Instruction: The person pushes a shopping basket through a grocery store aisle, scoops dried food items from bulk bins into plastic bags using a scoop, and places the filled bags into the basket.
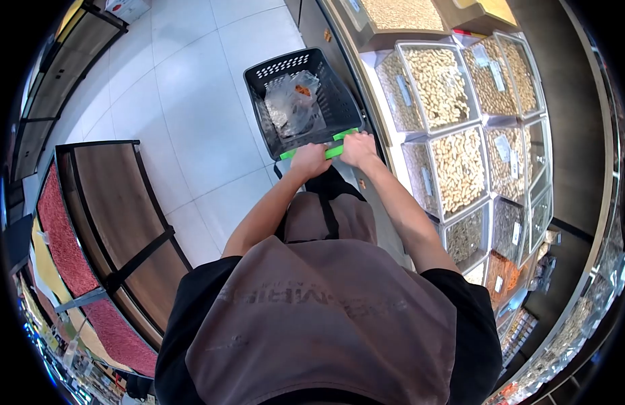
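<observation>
A black shopping basket (pixel 257 111) with perforated walls is in front of me, over the tiled floor. Clear plastic bags (pixel 299 111) lie inside it, one with something white and one with something orange-red. A bright green handle (pixel 334 152) runs along the basket's near edge. My left hand (pixel 311 160) is closed around the handle's left part. Close to its right end, my right hand (pixel 359 148) is wrapped round the same handle. Both hands show their backs, and the fingertips are hidden beneath.
Clear bins of peanuts (pixel 459 169) and other dry goods line a shelf close on the right. At the left stands a dark wooden display (pixel 117 202) with red goods (pixel 66 233). Pale floor tiles (pixel 191 88) run between them. A white box (pixel 128 8) sits at the far upper left.
</observation>
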Demonstrator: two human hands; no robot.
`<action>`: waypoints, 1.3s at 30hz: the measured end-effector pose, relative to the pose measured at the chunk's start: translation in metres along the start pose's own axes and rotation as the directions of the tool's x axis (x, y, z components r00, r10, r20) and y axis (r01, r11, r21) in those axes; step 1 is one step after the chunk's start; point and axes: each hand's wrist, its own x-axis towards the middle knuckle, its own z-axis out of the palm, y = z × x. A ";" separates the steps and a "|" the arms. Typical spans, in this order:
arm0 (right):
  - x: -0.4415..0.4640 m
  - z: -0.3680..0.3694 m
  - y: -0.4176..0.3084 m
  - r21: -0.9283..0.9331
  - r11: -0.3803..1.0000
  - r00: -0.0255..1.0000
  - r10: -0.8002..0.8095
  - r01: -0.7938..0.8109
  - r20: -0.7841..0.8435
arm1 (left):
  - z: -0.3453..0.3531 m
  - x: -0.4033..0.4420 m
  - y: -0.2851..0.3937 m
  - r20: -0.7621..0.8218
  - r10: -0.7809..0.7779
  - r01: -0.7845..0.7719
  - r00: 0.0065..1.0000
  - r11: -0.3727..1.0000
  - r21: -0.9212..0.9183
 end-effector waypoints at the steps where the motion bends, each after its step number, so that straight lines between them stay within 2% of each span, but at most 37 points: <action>1: 0.008 -0.006 -0.001 -0.005 1.000 1.000 -0.010 0.010 -0.007 | -0.008 0.007 -0.003 0.011 -0.009 0.008 1.000 1.000 0.011; 6: 0.055 -0.037 -0.009 -0.037 0.997 0.995 -0.077 0.074 -0.071 | -0.040 0.043 -0.027 -0.020 -0.023 0.023 1.000 1.000 0.001; 11: 0.114 -0.062 -0.011 -0.066 0.985 0.987 -0.160 0.159 -0.016 | -0.080 0.085 -0.044 0.017 -0.052 0.051 0.999 0.998 0.034; 14: 0.143 -0.079 -0.010 -0.054 0.977 0.977 -0.208 0.205 -0.051 | -0.100 0.112 -0.054 0.012 -0.059 0.058 0.998 0.996 0.070; 17: 0.165 -0.105 -0.018 -0.034 0.977 0.975 -0.214 0.213 -0.054 | -0.119 0.128 -0.068 0.001 -0.136 0.135 0.991 0.986 0.095; 24: 0.221 -0.141 -0.035 -0.079 0.976 0.976 -0.208 0.203 -0.067 | -0.168 0.172 -0.098 0.023 -0.108 0.106 0.994 0.991 0.078; 27: 0.253 -0.160 -0.036 -0.045 0.983 0.981 -0.179 0.176 -0.068 | -0.185 0.194 -0.112 -0.004 -0.079 0.079 0.997 0.996 0.051; 30: 0.281 -0.183 -0.054 0.047 0.990 0.991 -0.131 0.133 -0.029 | -0.216 0.228 -0.134 0.033 -0.074 0.073 0.997 0.997 0.017; 32: 0.299 -0.190 -0.062 0.027 0.999 0.982 -0.032 0.038 -0.188 | -0.238 0.247 -0.144 0.070 -0.040 0.039 0.997 0.999 0.022; 33: 0.307 -0.198 -0.067 0.107 0.994 0.990 0.012 0.003 -0.141 | -0.249 0.255 -0.149 0.083 -0.014 0.012 0.996 1.000 0.016; 34: 0.316 -0.206 -0.072 0.106 0.994 0.988 0.031 -0.015 -0.150 | -0.260 0.265 -0.155 0.094 0.010 -0.011 0.996 1.000 0.009; 36: 0.329 -0.215 -0.087 0.200 0.979 0.920 0.120 -0.047 -0.374 | -0.276 0.282 -0.171 0.090 0.025 -0.027 0.996 0.999 0.021; 37: 0.335 -0.218 -0.096 0.213 0.975 0.919 0.135 -0.057 -0.371 | -0.283 0.291 -0.181 0.096 0.009 -0.011 0.995 1.000 0.020; 39: 0.349 -0.226 -0.108 0.365 0.928 0.860 0.245 -0.075 -0.447 | -0.302 0.305 -0.192 0.078 -0.023 0.021 0.997 0.999 0.026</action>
